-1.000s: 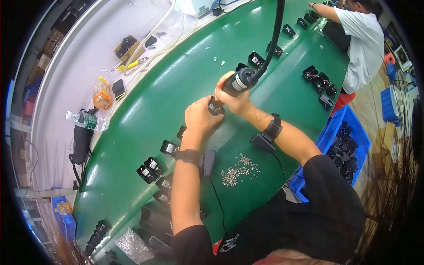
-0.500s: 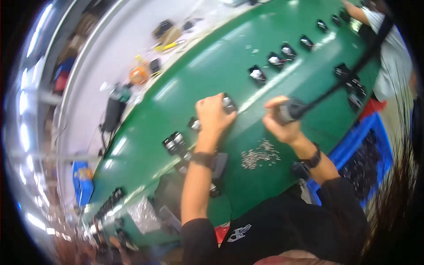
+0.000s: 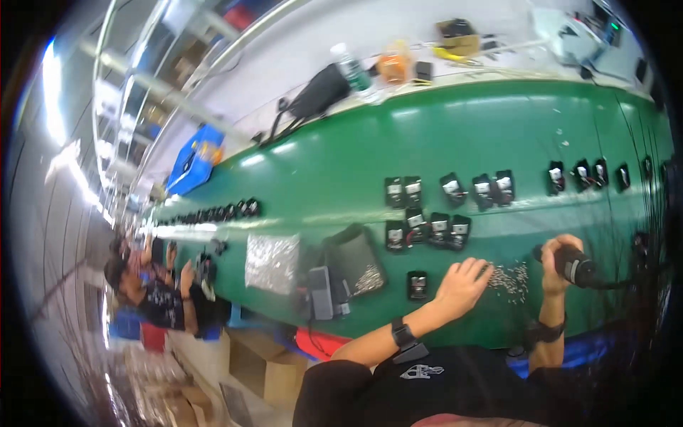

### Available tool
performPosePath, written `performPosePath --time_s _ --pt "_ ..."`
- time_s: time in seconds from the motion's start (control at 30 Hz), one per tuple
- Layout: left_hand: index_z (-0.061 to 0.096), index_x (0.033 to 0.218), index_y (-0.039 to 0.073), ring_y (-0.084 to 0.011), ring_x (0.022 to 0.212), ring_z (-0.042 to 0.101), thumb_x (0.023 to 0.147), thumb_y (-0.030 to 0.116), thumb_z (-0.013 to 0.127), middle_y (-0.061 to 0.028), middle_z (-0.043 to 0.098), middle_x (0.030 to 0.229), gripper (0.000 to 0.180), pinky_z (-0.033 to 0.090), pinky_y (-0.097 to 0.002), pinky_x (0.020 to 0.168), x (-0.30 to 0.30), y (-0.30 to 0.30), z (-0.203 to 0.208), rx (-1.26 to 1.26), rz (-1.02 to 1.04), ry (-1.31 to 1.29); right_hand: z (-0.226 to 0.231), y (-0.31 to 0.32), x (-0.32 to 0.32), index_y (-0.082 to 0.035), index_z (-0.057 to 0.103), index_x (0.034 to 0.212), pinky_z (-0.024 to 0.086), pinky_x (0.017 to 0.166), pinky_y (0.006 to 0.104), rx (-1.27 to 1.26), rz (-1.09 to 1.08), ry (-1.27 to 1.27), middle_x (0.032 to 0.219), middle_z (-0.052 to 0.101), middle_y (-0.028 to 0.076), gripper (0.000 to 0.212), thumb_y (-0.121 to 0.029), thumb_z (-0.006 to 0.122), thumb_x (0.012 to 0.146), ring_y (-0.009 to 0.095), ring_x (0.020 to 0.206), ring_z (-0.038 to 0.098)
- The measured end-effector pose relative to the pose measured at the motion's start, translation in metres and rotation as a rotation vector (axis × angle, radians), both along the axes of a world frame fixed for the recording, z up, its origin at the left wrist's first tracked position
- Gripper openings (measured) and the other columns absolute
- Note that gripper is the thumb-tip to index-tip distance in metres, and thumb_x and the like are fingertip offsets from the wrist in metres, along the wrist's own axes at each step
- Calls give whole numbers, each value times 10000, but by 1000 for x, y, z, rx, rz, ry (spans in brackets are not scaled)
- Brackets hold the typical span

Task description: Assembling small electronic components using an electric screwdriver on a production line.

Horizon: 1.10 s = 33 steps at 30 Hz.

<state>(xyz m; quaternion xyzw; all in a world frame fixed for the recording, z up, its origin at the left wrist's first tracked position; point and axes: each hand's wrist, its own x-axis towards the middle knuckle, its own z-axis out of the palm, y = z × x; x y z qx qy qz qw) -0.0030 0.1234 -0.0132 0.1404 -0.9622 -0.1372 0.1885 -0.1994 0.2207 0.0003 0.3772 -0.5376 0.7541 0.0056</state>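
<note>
Left hand (image 3: pixel 459 290) was by the near edge of the desk (image 3: pixel 327 160), right at the loose screws (image 3: pixel 511 282); couldn't tell if its grip had any pinched. They looked light, hard, kinda slippery, best nipped by the head. Right hand (image 3: pixel 551 265) had its grip wrapped round the black power screwdriver (image 3: pixel 578 270), probably hefty, best held mid-barrel. Black cases (image 3: pixel 439 230), likely stiff plastic, sat beyond, toward the far edge.

Green table (image 3: pixel 334 156); pale ledge (image 3: pixel 299 53) behind; bright strip lights (image 3: pixel 51 85) left; cardboard box (image 3: pixel 284 381) below.
</note>
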Motion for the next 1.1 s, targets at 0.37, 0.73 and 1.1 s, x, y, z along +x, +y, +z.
performPosePath --time_s 0.37,0.73,1.1 --pt "612 830 59 -242 779 544 763 96 651 -68 566 823 86 414 -357 660 -6 -7 -25 87 -6 261 14 -18 18 -27 601 988 388 563 211 101 -21 116 690 555 0 322 103 664 700 67 602 496" --pt "642 821 49 -303 796 568 697 14 748 -100 623 864 168 467 -395 741 -22 -18 -5 210 -90 498 36 -19 1 -106 642 918 434 605 248 194 -41 358 859 646 54 266 -116 735 669 170 661 598" --pt "547 882 36 -82 595 511 919 117 625 -39 586 761 119 387 -209 498 -9 -18 12 1750 178 726 94 -11 77 -11 519 1014 466 626 280 -326 442 -150 718 573 60 272 66 596 764 141 664 573"
